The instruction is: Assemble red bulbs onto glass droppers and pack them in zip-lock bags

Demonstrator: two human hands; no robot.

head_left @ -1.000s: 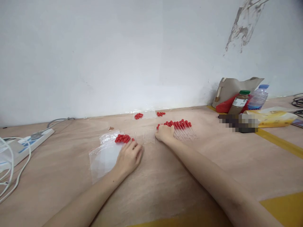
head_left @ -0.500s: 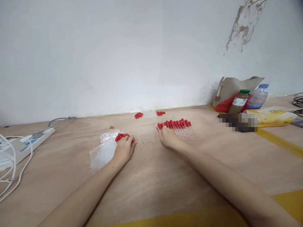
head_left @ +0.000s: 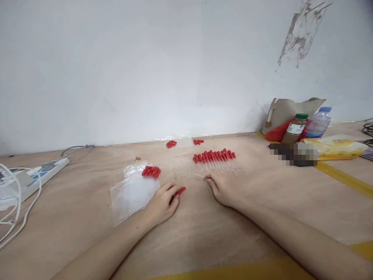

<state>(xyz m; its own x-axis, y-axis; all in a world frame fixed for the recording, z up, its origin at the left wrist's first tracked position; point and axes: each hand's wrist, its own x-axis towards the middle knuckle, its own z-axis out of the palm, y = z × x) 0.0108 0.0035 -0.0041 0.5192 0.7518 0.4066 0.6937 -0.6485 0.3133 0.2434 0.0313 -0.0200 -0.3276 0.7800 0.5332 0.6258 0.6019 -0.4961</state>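
Observation:
My left hand (head_left: 163, 203) pinches a red rubber dropper bulb (head_left: 181, 190), its end sticking out beyond the fingertips. Between the fingertips of my right hand (head_left: 223, 189) is a thin clear glass tube (head_left: 199, 176) that points left, apart from the bulb. Just past my hands lies a row of loose glass tubes (head_left: 183, 168). Droppers with red bulbs (head_left: 217, 156) lie side by side to the right of it. Left of the tubes, a small pile of red bulbs (head_left: 151, 171) rests by a clear zip bag (head_left: 128, 198).
Two small groups of red bulbs (head_left: 171, 144) lie near the wall on clear plastic. A white power strip (head_left: 52, 169) with cables is at the left. At the right stand a green-capped bottle (head_left: 295, 129), a water bottle (head_left: 319, 123), a beige bag (head_left: 287, 104) and a yellow packet (head_left: 335, 149).
My left hand has come away from the bulb pile, towards me and right, with a red bulb. My right hand has left the dropper row and now holds a bare tube nearer me.

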